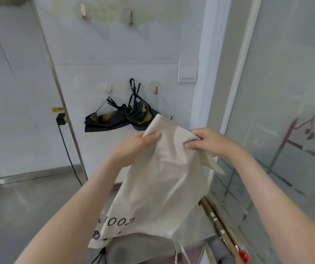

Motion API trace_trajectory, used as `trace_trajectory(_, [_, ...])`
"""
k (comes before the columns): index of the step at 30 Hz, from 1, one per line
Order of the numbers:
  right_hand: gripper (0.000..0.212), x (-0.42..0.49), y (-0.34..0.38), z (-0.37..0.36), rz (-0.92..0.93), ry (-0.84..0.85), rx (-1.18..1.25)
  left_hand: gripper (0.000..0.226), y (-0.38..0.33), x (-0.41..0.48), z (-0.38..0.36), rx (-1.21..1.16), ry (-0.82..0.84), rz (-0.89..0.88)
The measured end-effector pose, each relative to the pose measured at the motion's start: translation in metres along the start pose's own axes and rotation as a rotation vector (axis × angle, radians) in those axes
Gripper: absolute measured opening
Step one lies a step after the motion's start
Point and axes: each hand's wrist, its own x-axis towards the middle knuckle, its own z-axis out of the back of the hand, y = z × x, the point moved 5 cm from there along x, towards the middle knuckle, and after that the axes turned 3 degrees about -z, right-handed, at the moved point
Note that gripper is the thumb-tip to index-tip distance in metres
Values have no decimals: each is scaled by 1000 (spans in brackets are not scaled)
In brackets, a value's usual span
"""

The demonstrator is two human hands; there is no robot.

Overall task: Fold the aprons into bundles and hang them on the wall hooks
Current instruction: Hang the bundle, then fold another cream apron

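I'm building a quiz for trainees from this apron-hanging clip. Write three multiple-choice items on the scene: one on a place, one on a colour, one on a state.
1. Where does the black apron hang? A. on the floor B. from the lower hooks C. over an arm
2. What colour is the hand-held apron? A. red B. black C. cream
3. How is that apron held? A. left hand and right hand both grip its top B. left hand alone C. by nobody
Key: 1 B, its strings run up to those hooks; 2 C, the pale cloth is plainly cream; 3 A, both hands curl into the fabric.
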Motion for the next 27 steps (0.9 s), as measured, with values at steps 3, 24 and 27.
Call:
trace_trajectory(3, [7,0,-6,7,-51,-89,-83,27,-19,-3,-1,-64,103,-52])
trace_trajectory(24, [48,-53,102,61,422,-316,928,17,-116,-9,-23,-221,255,-399])
trace_trajectory(27, [17,-54,118,51,525,-215,1008,22,-113,-10,-30,-198,381,-360])
